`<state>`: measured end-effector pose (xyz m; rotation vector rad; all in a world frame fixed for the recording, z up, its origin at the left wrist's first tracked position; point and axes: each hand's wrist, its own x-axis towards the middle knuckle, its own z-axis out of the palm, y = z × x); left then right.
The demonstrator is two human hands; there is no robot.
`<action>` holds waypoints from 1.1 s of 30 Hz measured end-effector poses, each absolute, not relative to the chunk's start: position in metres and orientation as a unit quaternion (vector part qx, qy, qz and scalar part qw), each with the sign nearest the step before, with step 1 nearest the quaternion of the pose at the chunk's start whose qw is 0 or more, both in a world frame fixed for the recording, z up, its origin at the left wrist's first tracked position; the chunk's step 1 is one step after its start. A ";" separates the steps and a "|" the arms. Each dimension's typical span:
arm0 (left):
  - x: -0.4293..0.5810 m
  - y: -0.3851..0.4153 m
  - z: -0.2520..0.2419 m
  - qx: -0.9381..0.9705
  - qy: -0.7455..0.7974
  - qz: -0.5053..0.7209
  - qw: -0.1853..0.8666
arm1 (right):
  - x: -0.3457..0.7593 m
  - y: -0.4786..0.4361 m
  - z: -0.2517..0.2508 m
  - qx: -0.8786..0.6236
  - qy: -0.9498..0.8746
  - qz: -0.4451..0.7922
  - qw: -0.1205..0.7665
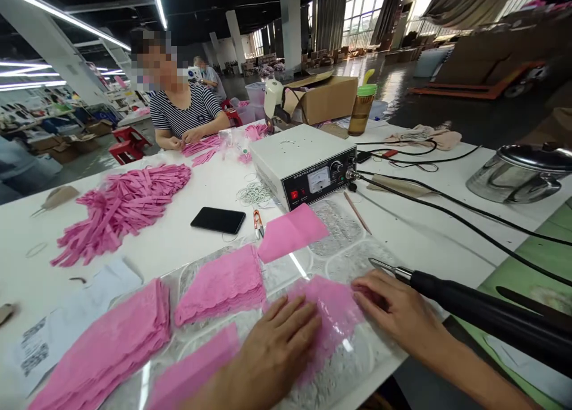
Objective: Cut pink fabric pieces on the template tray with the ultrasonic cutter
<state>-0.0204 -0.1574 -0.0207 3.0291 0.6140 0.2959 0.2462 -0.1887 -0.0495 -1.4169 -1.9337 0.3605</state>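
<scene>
My left hand [279,347] lies flat with its fingers stretched over a thin pink fabric piece [333,308] on the glossy, clear-covered work surface [348,380]. At the right edge of that piece, my right hand [395,306] has its fingers curled and pinched on the fabric. Just beyond it is a pen-like cutting tool [473,300] with a black handle and pointed metal tip; whether the hand also supports it I cannot tell. Stacked pink fabric pieces [223,282] lie left of my hands, with a larger stack [116,341] further left. Another pink piece [292,231] lies ahead.
A control box [308,154] with a dial stands ahead, cables [447,201] running right. Around it are a phone [218,220], thread snips [258,224], a metal pot [521,174] and a drink bottle [361,109]. Behind a pile of pink strips [134,198] sits a co-worker [187,109].
</scene>
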 end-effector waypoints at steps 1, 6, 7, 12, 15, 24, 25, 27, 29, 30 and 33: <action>-0.021 -0.157 -0.021 0.976 0.196 0.092 0.013 | 0.245 -0.186 -0.048 -0.551 -0.744 0.144 0.349; -0.034 -0.164 -0.020 0.972 0.209 0.105 0.013 | 0.240 -0.179 -0.044 -0.555 -0.740 0.156 0.347; -0.037 -0.166 -0.021 0.970 0.216 0.111 0.018 | 0.239 -0.179 -0.044 -0.554 -0.741 0.156 0.345; -0.044 -0.167 -0.025 0.967 0.230 0.109 0.024 | 0.236 -0.177 -0.045 -0.555 -0.747 0.150 0.336; -0.044 -0.167 -0.024 0.967 0.231 0.105 0.027 | 0.237 -0.177 -0.043 -0.554 -0.747 0.150 0.337; -0.037 -0.167 -0.015 0.973 0.211 0.083 0.037 | 0.242 -0.185 -0.043 -0.547 -0.750 0.137 0.345; -0.037 -0.166 -0.015 0.974 0.210 0.076 0.040 | 0.242 -0.185 -0.043 -0.545 -0.752 0.129 0.348; -0.038 -0.167 -0.015 0.973 0.216 0.067 0.051 | 0.241 -0.187 -0.041 -0.542 -0.755 0.112 0.352; -0.039 -0.168 -0.015 0.970 0.227 0.062 0.068 | 0.240 -0.190 -0.039 -0.546 -0.754 0.096 0.353; -0.040 -0.169 -0.016 0.967 0.234 0.060 0.077 | 0.240 -0.192 -0.039 -0.549 -0.753 0.089 0.351; -0.040 -0.172 -0.017 0.959 0.258 0.056 0.107 | 0.242 -0.199 -0.040 -0.565 -0.746 0.061 0.347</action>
